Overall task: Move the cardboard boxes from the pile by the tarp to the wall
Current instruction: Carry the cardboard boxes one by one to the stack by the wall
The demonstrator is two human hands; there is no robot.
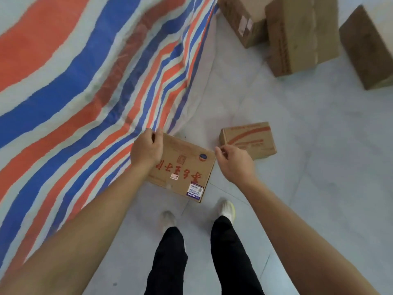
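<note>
Tarp (63, 92) in red, blue and white stripes fills the view from 7 to 12 o'clock, its edge falling onto the pale tiled floor (319, 167). Just right of that edge, near the centre, sits the printed box (182, 167), a flat cardboard carton with red characters and a shipping label on top. It lies against the tarp's hem, and I cannot tell whether it rests on the floor. The left hand (146, 151) grips the carton's 10 o'clock corner, fingers curled over the edge. At the carton's 3 o'clock corner the right hand (234, 163) hangs with fingers loosely curled, just beside the cardboard; contact cannot be told. A small box (248, 139) with red print lies on the floor at 2 o'clock of that hand. Larger boxes (297, 37) stand grouped at 1 o'clock, well apart. Pale shoes (227, 207) stand at 6 o'clock.
</note>
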